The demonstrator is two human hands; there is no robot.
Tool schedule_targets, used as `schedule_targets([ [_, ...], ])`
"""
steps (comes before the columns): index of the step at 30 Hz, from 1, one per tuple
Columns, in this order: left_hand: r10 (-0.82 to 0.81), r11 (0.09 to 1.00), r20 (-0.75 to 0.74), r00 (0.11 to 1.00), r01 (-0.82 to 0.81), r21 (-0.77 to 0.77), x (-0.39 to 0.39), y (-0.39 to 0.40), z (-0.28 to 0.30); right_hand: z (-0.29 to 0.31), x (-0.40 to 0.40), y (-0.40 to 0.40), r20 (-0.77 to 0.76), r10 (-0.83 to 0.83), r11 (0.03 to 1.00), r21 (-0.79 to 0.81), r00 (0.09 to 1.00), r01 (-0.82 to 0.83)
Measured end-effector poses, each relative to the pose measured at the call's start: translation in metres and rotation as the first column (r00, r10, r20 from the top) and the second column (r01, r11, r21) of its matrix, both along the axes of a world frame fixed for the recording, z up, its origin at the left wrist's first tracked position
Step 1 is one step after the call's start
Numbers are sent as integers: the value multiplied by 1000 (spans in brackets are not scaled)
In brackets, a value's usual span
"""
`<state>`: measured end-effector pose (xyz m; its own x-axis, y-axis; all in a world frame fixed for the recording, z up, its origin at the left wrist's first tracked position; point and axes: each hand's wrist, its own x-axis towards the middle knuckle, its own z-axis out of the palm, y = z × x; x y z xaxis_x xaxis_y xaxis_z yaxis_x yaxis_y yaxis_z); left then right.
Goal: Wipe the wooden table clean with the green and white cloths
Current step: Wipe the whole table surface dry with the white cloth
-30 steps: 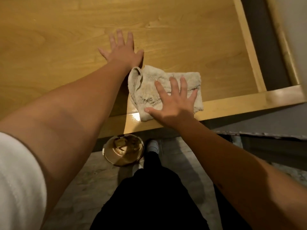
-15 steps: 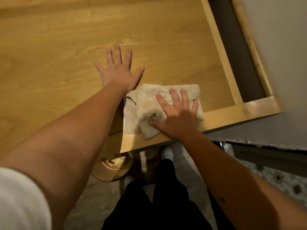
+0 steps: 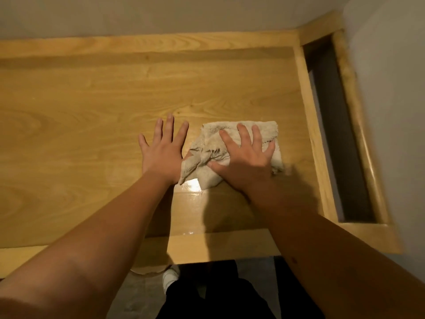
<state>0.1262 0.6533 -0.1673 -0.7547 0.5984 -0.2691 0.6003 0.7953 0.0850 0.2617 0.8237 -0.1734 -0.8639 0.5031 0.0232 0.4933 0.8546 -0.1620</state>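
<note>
The wooden table [image 3: 92,116] fills most of the view, with a raised light rim along its back, right and near sides. A crumpled white cloth [image 3: 207,143] lies on the table right of centre. My right hand [image 3: 247,157] presses flat on the cloth, fingers spread, palm over its right half. My left hand [image 3: 163,150] lies flat on the bare wood just left of the cloth, fingers apart and holding nothing. A wet shiny streak [image 3: 193,187] shows on the wood just below the cloth. No green cloth is in view.
A dark gap [image 3: 333,134] runs along the table's right side between two wooden rails, with a pale wall [image 3: 391,111] beyond. A wall also stands behind the table. Below the near edge are my dark trousers [image 3: 218,295], a white shoe [image 3: 170,278] and grey floor.
My right hand has pushed the white cloth away from the near edge toward the table's middle, leaving a wet streak. My left hand stays flat beside it. The view has tilted up.
</note>
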Motion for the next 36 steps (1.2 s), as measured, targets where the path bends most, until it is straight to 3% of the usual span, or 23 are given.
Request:
schedule_targets([
  [3,11,1000,-5,1000,-11,-12,0,1,0,2,-37,22,92,-2,999,-51,996,6],
  [22,52,997,17,998,-53,49,0,4,1,10,-252,128,213,44,995,-99,976,-23],
  [29,55,996,15,998,-56,70,-1,3,-2,16,-259,130,262,72,992,-119,963,-42],
  [36,52,997,19,998,-53,58,-3,3,0,16,-194,90,254,70,993,-109,965,-43],
])
